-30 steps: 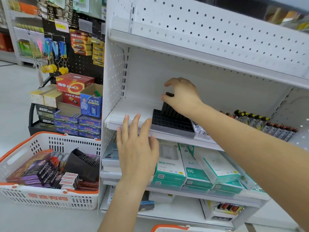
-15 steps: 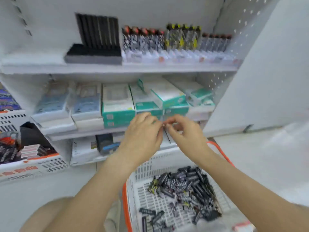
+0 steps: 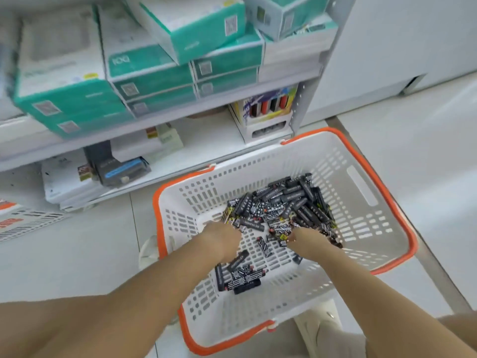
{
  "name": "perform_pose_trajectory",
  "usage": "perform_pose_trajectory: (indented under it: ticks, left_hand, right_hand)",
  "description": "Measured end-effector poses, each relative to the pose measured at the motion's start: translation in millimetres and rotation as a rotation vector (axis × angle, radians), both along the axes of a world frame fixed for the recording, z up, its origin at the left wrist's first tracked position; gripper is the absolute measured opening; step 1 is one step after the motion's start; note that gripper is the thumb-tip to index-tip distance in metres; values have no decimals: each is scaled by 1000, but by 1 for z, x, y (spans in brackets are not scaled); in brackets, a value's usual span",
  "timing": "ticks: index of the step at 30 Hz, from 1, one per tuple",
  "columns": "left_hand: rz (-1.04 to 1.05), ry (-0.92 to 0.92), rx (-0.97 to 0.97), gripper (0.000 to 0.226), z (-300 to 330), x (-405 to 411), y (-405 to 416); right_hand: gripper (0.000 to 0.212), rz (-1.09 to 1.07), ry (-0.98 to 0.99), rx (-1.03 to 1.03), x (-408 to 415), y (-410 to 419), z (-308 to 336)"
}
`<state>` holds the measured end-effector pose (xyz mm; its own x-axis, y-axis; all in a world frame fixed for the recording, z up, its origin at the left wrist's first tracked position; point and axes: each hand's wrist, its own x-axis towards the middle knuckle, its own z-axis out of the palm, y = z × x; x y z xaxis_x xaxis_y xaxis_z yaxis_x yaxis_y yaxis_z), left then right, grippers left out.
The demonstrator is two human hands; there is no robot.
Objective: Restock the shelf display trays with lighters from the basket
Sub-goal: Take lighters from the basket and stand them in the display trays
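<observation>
Beside basket, teal boxes, shelf

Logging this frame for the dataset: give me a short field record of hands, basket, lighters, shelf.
left hand: in basket, at near edge of lighter pile; grip not discernible
right hand: in basket, fingers in pile; grip not discernible
basket: white, orange rim, on floor
lighters: black patterned, loose heap, smaller cluster nearer the person
shelf: teal boxes above
display trays: not in view
</observation>
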<state>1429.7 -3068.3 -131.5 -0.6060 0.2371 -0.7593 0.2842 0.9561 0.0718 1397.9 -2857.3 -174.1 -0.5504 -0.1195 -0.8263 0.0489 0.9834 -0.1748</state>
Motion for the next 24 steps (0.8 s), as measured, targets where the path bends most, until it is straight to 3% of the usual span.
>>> perform_pose_trajectory:
  ticks: [5, 7, 9, 11, 13, 16, 21, 24]
  left_hand:
    - [890, -193, 173, 41, -92, 19, -3]
    - [1072, -197, 134, 51, -118, 39, -2]
    - [1044, -138, 67, 71, -132, 53, 0]
    - [1007, -100, 46, 75, -138, 57, 3]
    - [975, -102, 51, 72, -139, 58, 8]
    - [912, 14, 13, 64, -146, 71, 17]
    - [892, 69, -31, 56, -147, 85, 24]
    - [886, 25, -36, 56, -150, 73, 18]
  right_hand:
    - [36, 31, -118, 6, 8, -9, -46]
    - [41, 51, -179, -35, 23, -21, -61]
    - [47, 75, -205, -73, 41, -34, -76]
    - [58, 139, -199, -72, 57, -45, -86]
    - [68, 227, -174, -61, 65, -50, -92]
    - [66, 263, -173, -56, 61, -52, -94]
    - [61, 118, -95, 7, 58, -60, -98]
    - [80, 189, -35, -22, 58, -69, -98]
